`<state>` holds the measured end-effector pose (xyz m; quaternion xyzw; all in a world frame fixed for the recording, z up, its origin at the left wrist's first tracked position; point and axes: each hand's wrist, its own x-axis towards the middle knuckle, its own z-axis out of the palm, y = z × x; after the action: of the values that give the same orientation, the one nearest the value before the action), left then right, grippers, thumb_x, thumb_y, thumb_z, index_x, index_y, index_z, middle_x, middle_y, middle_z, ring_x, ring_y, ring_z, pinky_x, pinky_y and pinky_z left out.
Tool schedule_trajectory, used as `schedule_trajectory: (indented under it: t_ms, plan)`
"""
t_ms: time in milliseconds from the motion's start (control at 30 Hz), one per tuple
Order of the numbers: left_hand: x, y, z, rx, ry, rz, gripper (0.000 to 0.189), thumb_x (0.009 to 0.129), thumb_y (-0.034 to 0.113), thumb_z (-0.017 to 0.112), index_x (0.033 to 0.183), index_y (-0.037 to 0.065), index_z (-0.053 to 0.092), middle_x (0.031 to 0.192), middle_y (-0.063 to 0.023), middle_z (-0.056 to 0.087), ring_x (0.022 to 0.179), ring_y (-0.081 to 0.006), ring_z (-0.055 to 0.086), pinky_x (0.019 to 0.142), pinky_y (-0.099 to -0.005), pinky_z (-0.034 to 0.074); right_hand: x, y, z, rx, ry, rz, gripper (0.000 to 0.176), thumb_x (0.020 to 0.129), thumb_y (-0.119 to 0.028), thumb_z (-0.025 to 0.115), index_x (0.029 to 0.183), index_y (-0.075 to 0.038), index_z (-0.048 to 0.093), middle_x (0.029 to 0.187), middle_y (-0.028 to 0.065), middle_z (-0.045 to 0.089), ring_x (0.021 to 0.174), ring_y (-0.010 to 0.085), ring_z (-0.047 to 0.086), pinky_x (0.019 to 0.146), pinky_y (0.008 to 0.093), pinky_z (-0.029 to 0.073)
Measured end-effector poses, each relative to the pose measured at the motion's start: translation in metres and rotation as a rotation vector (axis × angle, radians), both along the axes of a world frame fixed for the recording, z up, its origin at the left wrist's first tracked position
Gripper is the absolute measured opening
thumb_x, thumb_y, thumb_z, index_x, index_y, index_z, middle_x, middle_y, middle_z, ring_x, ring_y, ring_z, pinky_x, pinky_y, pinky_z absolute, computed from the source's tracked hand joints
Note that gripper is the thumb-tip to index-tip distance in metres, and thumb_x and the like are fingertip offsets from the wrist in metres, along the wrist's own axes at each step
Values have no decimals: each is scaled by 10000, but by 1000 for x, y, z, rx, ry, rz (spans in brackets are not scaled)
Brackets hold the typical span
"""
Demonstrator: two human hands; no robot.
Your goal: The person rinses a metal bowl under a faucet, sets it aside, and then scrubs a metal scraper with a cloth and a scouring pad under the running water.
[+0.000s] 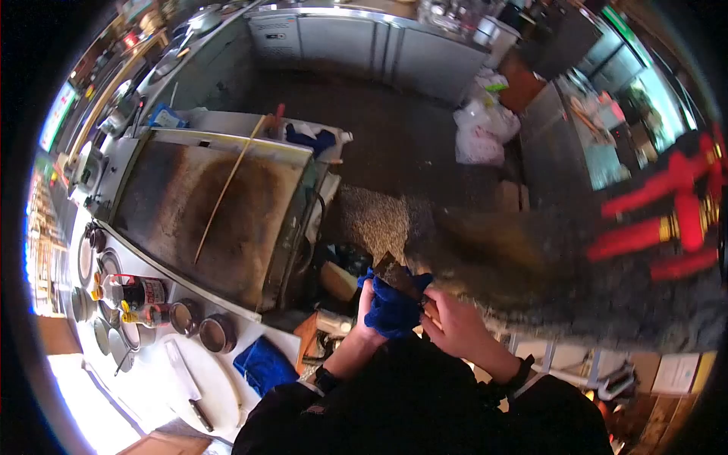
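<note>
In front of my body, my left hand (368, 317) is closed round a bunched blue cloth (390, 312). A flat, dark metal tool with a stained, blade-like end (396, 274) lies in the cloth, its end pointing away from me. My right hand (453, 324) is closed at the right side of the cloth, where the tool's near end runs towards its fingers. The grip itself is partly hidden. Left of my hands is a large, scorched flat griddle (171, 205) with a long thin stick (224, 201) lying across it.
A white counter holds a knife (182, 370), a round board (216, 387), sauce bottles (136, 292), dark jars (218, 334) and a folded blue cloth (265, 365). White plastic bags (481, 129) sit on the floor. Red hanging ornaments (675, 201) are at right; steel cabinets (334, 45) line the back.
</note>
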<state>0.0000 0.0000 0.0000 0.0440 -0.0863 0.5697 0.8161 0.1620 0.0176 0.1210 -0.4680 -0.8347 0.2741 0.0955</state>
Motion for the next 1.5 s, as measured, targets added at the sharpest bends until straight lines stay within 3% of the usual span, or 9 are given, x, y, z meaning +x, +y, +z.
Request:
schedule_trajectory:
  t_ms: [67, 100, 200, 600, 767, 1033, 1100, 1167, 1500]
  plan:
    - [-6, -7, 16, -271, 220, 57, 643, 910, 584, 301, 1285, 86, 455, 1238, -116, 547, 1121, -267, 528, 992, -408, 401, -4, 3, -7, -166, 185, 39, 315, 874, -196, 567, 1126, -38, 460, 891, 208, 622, 803, 376, 613, 654, 421, 468]
    - [13, 90, 13, -268, 156, 91, 630, 911, 567, 307, 1286, 83, 456, 1250, -120, 537, 1131, -279, 520, 997, -420, 395, 0, 99, 15, -127, 177, 58, 266, 899, -178, 521, 1107, -26, 456, 812, 210, 612, 754, 395, 606, 615, 420, 459]
    - [-31, 143, 4, -345, 165, 138, 576, 915, 499, 321, 1273, 73, 471, 1239, -128, 547, 1139, -279, 518, 994, -421, 399, -45, 162, -4, -183, 291, 10, 230, 914, -242, 523, 984, -24, 513, 667, 180, 599, 644, 401, 602, 518, 450, 438]
    - [-122, 489, -6, -298, -76, 357, 445, 915, 417, 359, 1172, 104, 542, 1223, -86, 553, 1105, -254, 529, 964, -414, 415, -94, 531, 11, -26, -20, 185, 176, 867, -191, 597, 893, -28, 536, 606, 143, 572, 536, 307, 596, 500, 388, 465]
    - [-151, 563, -5, -434, 56, 243, 435, 917, 403, 366, 1198, 108, 519, 1222, -85, 551, 1085, -259, 547, 932, -406, 446, -167, 638, 12, -204, 251, 123, 188, 860, -165, 628, 928, -17, 536, 652, 110, 583, 563, 183, 587, 522, 316, 451]
    - [-226, 668, 15, -498, 423, 659, 499, 901, 512, 374, 1170, 125, 538, 1215, -93, 551, 1148, -319, 508, 951, -471, 431, -184, 792, -36, -370, 129, 622, 232, 858, -241, 638, 864, -24, 554, 670, 155, 594, 601, 343, 612, 518, 383, 469]
    - [-233, 701, 11, -434, 52, 773, 531, 893, 538, 368, 1180, 126, 540, 1206, -103, 555, 1134, -317, 515, 936, -467, 443, -192, 845, -31, -327, 72, 616, 257, 851, -261, 651, 853, -24, 549, 641, 145, 579, 585, 295, 623, 514, 366, 463]
    - [-237, 736, 16, -527, 188, 774, 561, 890, 554, 363, 1212, 124, 524, 1204, -110, 555, 1119, -311, 525, 917, -456, 457, -219, 893, -22, -450, 171, 531, 272, 880, -288, 615, 864, -24, 553, 612, 123, 549, 568, 190, 600, 509, 336, 426]
    - [-298, 841, 89, -739, 454, 1065, 602, 848, 564, 419, 1223, 102, 509, 1184, -139, 565, 1018, -302, 573, 829, -448, 493, -379, 1012, -25, -536, 394, 992, 246, 939, -262, 490, 897, -20, 516, 692, 218, 577, 671, 402, 590, 558, 441, 437]
